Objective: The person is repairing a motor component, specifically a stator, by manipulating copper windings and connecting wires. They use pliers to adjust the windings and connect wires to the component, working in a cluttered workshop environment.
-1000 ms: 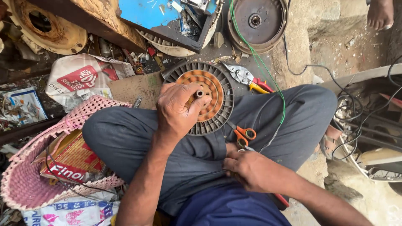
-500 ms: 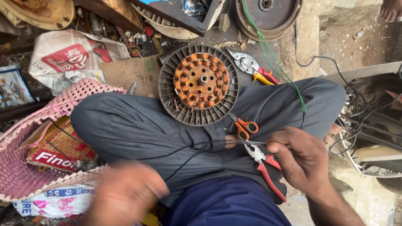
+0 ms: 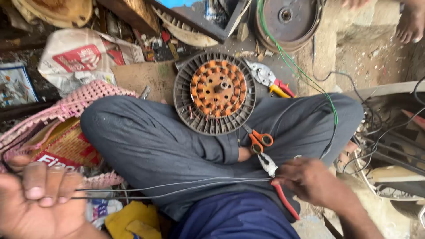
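Wire: two thin grey strands (image 3: pixel 177 188) stretched taut across the lap, over the grey trousers (image 3: pixel 146 141), from one hand to the other.
Right hand: right hand (image 3: pixel 312 181) closed on red-handled pliers (image 3: pixel 276 183), whose nose meets the wire's right end.
Left hand: left hand (image 3: pixel 37 203) at the lower left corner, fingers curled shut on the wire's other end.
Near the wire: orange-handled scissors (image 3: pixel 258 139) on the trousers just above the pliers; a round motor stator with copper windings (image 3: pixel 215 92) resting by the knees.
Further out: a second pair of pliers (image 3: pixel 271 79) right of the stator, a green wire (image 3: pixel 305 75), a pink woven basket (image 3: pixel 48 117) at left.
Room: clutter on every side; only the lap lies open.
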A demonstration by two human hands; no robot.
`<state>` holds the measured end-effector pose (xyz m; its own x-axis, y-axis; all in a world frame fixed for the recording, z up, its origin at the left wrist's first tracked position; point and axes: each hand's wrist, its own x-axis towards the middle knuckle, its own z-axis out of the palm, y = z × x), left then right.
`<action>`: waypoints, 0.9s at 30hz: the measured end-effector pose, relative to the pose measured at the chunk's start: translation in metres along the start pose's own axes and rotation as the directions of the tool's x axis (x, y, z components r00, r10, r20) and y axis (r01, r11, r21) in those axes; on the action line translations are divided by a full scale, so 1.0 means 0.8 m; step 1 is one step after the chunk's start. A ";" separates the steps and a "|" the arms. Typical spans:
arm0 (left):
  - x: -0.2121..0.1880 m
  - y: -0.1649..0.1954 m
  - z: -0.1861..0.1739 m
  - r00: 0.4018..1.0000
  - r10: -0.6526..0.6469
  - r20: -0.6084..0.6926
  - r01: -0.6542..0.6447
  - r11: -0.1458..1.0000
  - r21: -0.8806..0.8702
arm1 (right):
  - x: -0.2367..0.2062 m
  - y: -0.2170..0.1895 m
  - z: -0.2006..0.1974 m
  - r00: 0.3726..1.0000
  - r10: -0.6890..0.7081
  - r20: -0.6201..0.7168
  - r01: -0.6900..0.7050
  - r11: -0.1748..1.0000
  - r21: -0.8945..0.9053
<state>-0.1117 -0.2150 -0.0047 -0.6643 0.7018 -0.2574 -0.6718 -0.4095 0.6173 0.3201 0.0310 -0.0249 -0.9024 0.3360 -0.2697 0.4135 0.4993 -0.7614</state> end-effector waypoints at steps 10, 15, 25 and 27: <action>0.013 -0.104 0.072 0.934 0.162 0.317 -0.346 0.199 0.917 | 0.096 0.010 -0.058 0.916 -0.065 -0.397 0.008 0.990 -0.143; 0.035 -0.110 0.072 0.963 0.170 0.208 -0.263 0.428 0.865 | 0.261 0.109 -0.157 0.705 0.054 -0.707 0.177 0.952 0.249; 0.087 -0.104 0.049 0.991 0.133 -0.003 -0.094 0.717 0.690 | 0.418 0.140 -0.216 0.555 -0.060 -0.829 -0.285 0.923 -0.258; 0.105 -0.105 0.051 0.989 0.144 -0.015 -0.101 0.757 0.645 | 0.429 0.135 -0.225 0.663 0.051 -0.747 -0.386 0.879 -0.282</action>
<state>-0.0973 -0.0979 -0.0477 -0.7590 0.6266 -0.1767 -0.2303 -0.0045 0.9731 0.0768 0.3444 -0.0938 -0.4861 0.8451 0.2227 0.7455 0.5340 -0.3989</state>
